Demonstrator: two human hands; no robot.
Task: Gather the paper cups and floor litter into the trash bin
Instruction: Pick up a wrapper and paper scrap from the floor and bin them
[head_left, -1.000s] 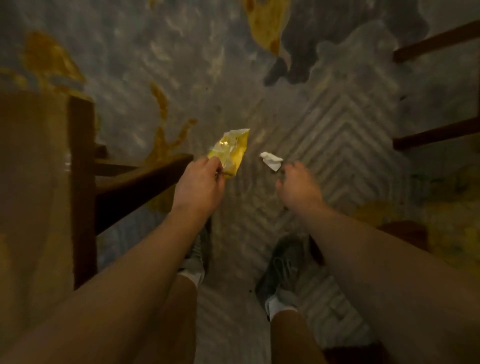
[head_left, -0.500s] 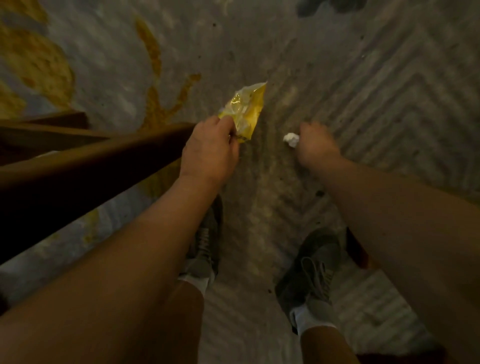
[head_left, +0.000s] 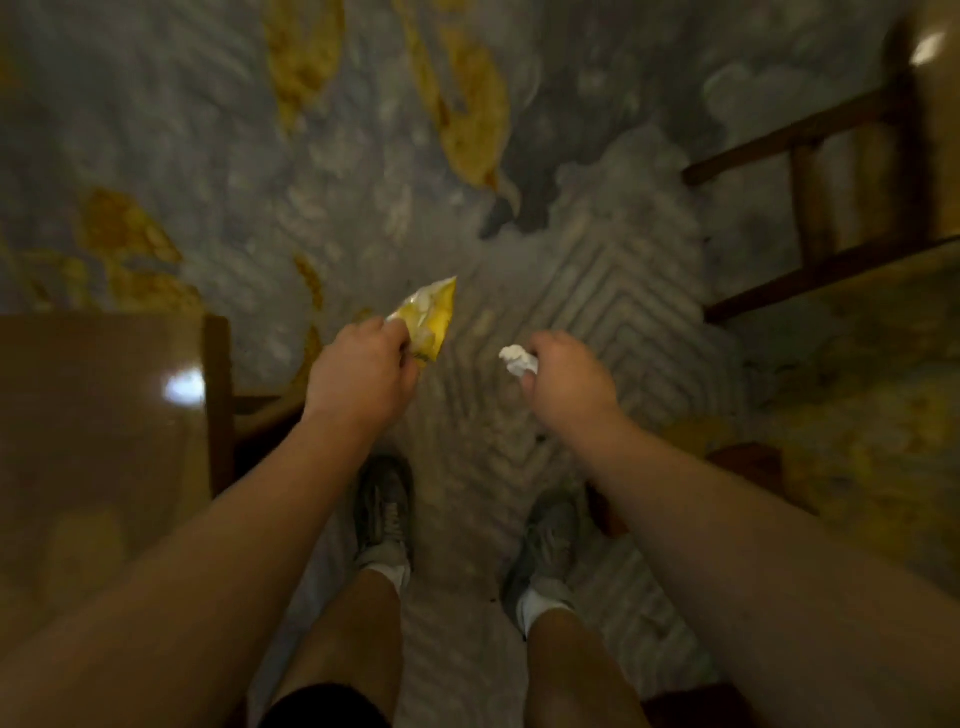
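Note:
My left hand (head_left: 361, 371) is closed on a crumpled yellow snack wrapper (head_left: 428, 319), which sticks up and to the right from my fingers. My right hand (head_left: 563, 376) grips a small white wad of paper (head_left: 517, 360) that pokes out on the hand's left side. Both hands hang at about the same height over the patterned rug (head_left: 571, 291), above my two grey shoes. No trash bin and no paper cups are in view.
A glossy wooden table (head_left: 98, 426) fills the lower left, with its dark leg (head_left: 218, 400) close to my left arm. A wooden chair (head_left: 831, 182) with rungs stands at the upper right. A yellow cushioned seat (head_left: 872, 405) lies at the right.
My right hand has closed on the white paper and lifted it off the rug. The view has risen and swung, bringing the table top and the chair into sight.

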